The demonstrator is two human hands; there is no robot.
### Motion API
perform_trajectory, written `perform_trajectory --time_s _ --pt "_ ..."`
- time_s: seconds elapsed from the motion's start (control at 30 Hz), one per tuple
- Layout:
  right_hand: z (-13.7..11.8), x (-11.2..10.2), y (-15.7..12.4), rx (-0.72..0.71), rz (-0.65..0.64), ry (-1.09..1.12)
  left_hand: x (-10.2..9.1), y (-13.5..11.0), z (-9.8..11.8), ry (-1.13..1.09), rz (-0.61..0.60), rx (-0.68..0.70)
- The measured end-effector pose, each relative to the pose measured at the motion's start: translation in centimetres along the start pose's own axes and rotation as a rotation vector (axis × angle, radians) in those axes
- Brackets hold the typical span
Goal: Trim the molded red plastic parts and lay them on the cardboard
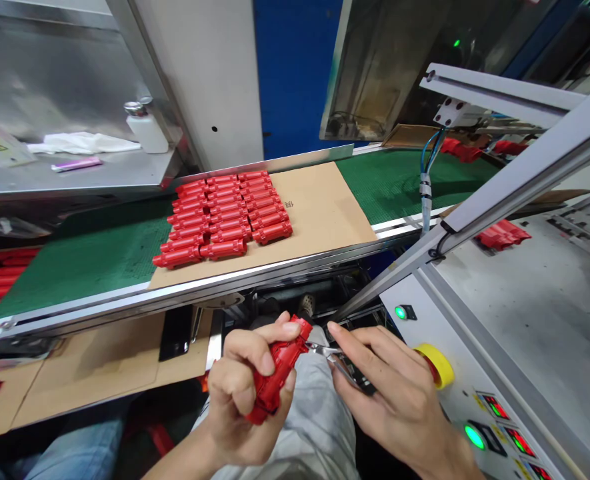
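Note:
My left hand (pixel 247 387) is closed round a red plastic part (pixel 277 373), a ribbed, tube-like moulding tilted up to the right. In my right hand (pixel 389 387) is a pair of metal nippers (pixel 342 363), its jaws touching or close against the upper right end of the red part. My thumb and fingers lie along the nippers' handles. Both hands are above my lap, in front of the conveyor. Beyond them, rows of similar red parts (pixel 227 217) lie on a cardboard sheet (pixel 319 207).
The cardboard rests on a green conveyor belt (pixel 99 247). To the right, a slanted metal frame post (pixel 519 160) rises beside a control panel with a yellow-ringed button (pixel 439 367). A white pump bottle (pixel 146 127) stands on the steel shelf. More red parts (pixel 5 277) lie at left.

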State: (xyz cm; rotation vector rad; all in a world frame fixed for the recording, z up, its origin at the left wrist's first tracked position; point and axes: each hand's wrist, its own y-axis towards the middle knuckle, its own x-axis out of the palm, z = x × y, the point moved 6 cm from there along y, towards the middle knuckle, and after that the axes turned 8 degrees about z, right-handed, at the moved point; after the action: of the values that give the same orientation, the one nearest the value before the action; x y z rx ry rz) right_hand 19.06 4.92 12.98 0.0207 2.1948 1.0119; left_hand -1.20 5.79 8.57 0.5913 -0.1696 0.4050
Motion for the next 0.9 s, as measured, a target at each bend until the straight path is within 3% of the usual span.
perform_trajectory --time_s 0.27,0.37,0.5,0.67,0.8,0.9 --pt "0.1 1.4 -0.8 0.013 0.015 -0.033 0.1 0.2 0.9 0.099 -0.015 0.175" --pt "0.2 1.7 -1.0 -0.001 0.020 -0.041 0.4 0.2 1.1 0.112 -0.084 0.218" --pt "0.6 2.1 -1.3 -0.014 0.036 -0.018 0.2 0.1 0.6 0.096 -0.136 0.170" --pt "1.3 2.3 -1.9 -0.048 0.060 0.009 0.2 0.2 0.1 0.057 -0.113 0.075" --pt "1.2 1.8 -2.2 -0.085 0.049 0.093 0.3 0.6 0.2 0.004 -0.071 0.020" --pt "1.0 0.9 -1.8 -0.032 0.079 0.170 0.7 0.8 0.4 -0.043 -0.112 0.010"
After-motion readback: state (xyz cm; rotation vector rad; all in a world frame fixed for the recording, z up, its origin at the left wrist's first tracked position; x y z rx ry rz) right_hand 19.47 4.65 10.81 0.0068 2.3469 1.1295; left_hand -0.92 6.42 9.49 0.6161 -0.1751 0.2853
